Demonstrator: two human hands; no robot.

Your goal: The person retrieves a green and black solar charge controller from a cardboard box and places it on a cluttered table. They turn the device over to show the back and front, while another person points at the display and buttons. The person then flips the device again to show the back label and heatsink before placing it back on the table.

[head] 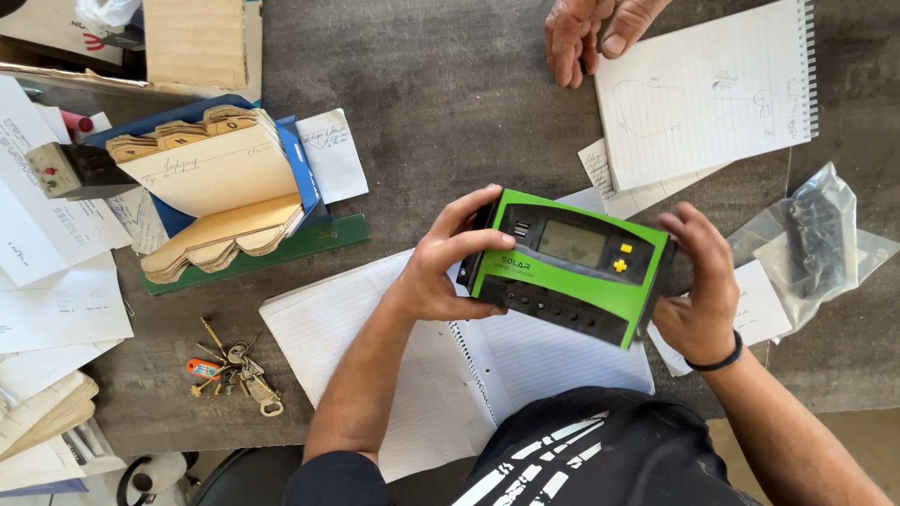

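Both hands clasp a green and black controller box between them: the left hand curls around its left end, the right hand grips its right end. The box hovers tilted above an open spiral notebook on the grey surface.

An open spiral notebook with lined pages is laid flat on the grey table. To its left, a bunch of keys with an orange tag is seen. Further up, an indexed address book is spread open on a blue folder and a green book. Loose papers are stacked along the left edge, and a cardboard box is placed at the upper left. A second spiral notepad with pencil sketches is set at the upper right, touched at its corner by another person's hand. A clear plastic bag with dark parts inside is seen at the right.
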